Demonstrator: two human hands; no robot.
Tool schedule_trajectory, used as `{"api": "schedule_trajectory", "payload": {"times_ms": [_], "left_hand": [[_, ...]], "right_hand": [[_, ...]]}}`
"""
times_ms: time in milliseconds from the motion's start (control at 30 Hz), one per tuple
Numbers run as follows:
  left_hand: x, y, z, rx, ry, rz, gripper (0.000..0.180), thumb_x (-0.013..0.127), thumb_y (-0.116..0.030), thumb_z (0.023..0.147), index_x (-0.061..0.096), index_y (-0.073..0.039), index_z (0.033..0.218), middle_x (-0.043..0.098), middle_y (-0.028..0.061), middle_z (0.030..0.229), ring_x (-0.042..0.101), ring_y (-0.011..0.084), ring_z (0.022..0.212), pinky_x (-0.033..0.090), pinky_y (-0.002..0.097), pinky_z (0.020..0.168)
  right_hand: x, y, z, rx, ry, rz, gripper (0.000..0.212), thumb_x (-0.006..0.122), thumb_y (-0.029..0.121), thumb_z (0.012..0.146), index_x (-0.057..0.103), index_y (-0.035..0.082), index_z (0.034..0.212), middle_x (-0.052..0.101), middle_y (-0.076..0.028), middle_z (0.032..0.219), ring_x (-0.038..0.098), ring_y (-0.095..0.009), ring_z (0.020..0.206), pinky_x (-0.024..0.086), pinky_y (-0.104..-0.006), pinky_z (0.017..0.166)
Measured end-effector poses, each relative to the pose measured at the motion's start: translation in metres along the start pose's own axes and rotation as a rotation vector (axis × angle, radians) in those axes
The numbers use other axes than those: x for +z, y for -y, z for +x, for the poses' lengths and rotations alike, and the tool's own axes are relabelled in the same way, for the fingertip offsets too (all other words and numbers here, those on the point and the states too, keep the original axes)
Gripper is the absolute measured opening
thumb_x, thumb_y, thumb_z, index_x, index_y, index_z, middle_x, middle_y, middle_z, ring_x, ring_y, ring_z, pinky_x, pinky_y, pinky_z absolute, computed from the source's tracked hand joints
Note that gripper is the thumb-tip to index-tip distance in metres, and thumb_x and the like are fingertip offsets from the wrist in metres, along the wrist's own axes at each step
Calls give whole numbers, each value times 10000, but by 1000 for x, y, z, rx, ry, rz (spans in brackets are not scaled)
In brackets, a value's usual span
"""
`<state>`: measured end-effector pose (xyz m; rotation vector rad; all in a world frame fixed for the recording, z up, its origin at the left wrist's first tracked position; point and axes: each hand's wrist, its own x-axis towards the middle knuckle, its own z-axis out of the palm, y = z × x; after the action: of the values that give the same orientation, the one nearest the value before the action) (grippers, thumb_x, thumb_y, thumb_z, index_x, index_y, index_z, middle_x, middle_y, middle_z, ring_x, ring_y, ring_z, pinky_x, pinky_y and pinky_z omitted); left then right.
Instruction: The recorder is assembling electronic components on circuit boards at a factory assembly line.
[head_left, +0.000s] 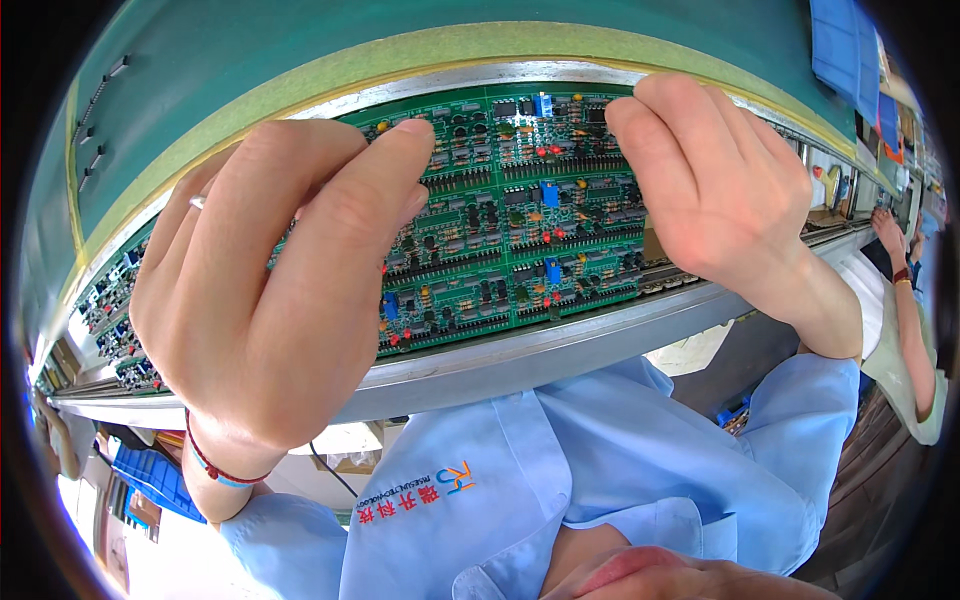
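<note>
Green circuit board (510, 210) sits on the metal rail (560, 345) of a conveyor line, packed w/ small components – blue trimmers, red LEDs, black chips. Left hand (270, 290) covers the board's left part, fingers curled loosely, fingertips (405, 140) pressing near its top-left area; can't tell if anything small is pinched underneath. Right hand (720, 180) is at the board's upper-right corner, fingers bent over the far edge, seemingly steadying it – nothing held that I can see. More green boards (115, 320) queue left of the main board on the same rail. Beyond the board, a teal work surface (300, 50) w/ a pale edge strip. Right of the board, another person's arm (905, 320) at the line; blue bins (150, 480) below-left
</note>
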<state>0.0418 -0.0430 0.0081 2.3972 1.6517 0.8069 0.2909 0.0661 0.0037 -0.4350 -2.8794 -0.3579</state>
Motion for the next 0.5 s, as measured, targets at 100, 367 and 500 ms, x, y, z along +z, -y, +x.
{"api": "schedule_trajectory", "payload": {"times_ms": [100, 367, 500], "left_hand": [[-21, -9, -5, -33, 3, 56, 251, 768, 36, 779, 751, 18, 1029, 664, 128, 868, 635, 226, 735, 503, 301, 610], [-81, 58, -31, -464, -111, 431, 153, 689, -33, 908, 756, -50, 1044, 728, 78, 1001, 698, 170, 857, 522, 275, 792], [-101, 126, -56, -637, -137, 414, 198, 719, -240, 907, 771, -134, 1066, 755, 64, 932, 714, 153, 840, 518, 279, 729]], "right_hand": [[-11, -1, 4, -28, -62, 140, 278, 686, 7, 676, 707, 12, 953, 643, -90, 884, 640, -221, 678, 510, -314, 553], [-13, -19, 46, -27, -104, 463, 202, 683, -87, 768, 690, -49, 966, 639, -150, 872, 654, -272, 697, 505, -305, 571], [37, 4, 138, -70, -255, 776, 184, 707, -50, 803, 679, -47, 985, 638, -133, 885, 657, -251, 725, 511, -288, 586]]}}
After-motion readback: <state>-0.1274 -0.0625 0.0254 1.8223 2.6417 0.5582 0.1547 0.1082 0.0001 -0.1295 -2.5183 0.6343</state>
